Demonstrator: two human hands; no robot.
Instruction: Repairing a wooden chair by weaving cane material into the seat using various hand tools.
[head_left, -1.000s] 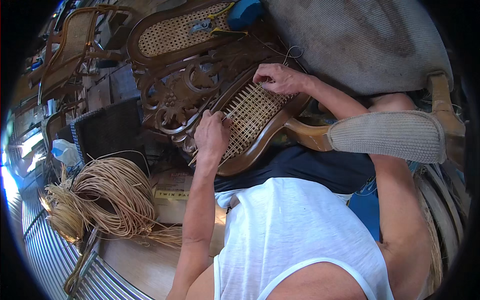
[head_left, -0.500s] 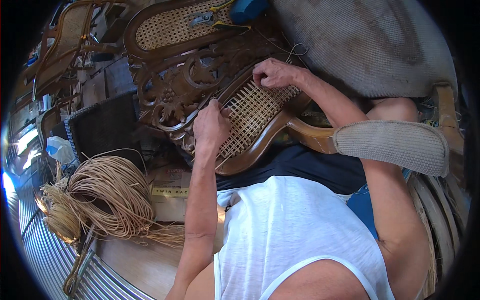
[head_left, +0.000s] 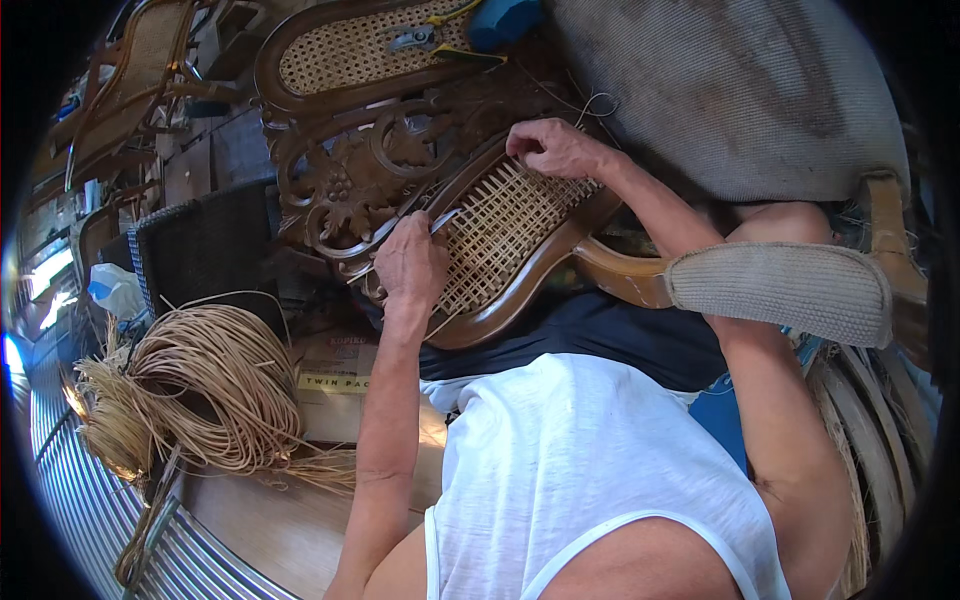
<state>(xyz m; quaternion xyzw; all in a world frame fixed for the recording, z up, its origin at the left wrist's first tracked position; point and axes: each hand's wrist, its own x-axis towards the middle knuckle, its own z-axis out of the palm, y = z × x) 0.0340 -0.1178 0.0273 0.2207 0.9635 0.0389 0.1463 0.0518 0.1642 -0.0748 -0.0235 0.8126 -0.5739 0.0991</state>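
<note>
A carved wooden chair frame with a half-woven cane panel (head_left: pixel 490 250) lies across my lap. My left hand (head_left: pixel 410 262) is closed at the panel's left edge, on a thin pale strip (head_left: pixel 445 221) whose end pokes out past the fingers over the weave. At the far edge of the weave, my right hand (head_left: pixel 562 148) is bent with thumb and fingers drawn together; whatever they pinch is hidden. Just beyond that hand, a loose cane strand (head_left: pixel 600 100) curls in a small loop. Short cane ends stick up along the frame's groove between my hands.
A finished oval cane panel (head_left: pixel 350 60) carries pruning shears (head_left: pixel 412 39) with yellow-edged handles. A coil of cane (head_left: pixel 225 385) sits at left, beside a cardboard box (head_left: pixel 335 400). A padded armrest (head_left: pixel 780 290) crosses over my right arm; a large woven chair back (head_left: pixel 720 90) stands behind.
My left hand has shifted slightly left and down, and the thin pale strip now shows beside its fingers. The right hand stays at the far edge, its fingers slightly rearranged.
</note>
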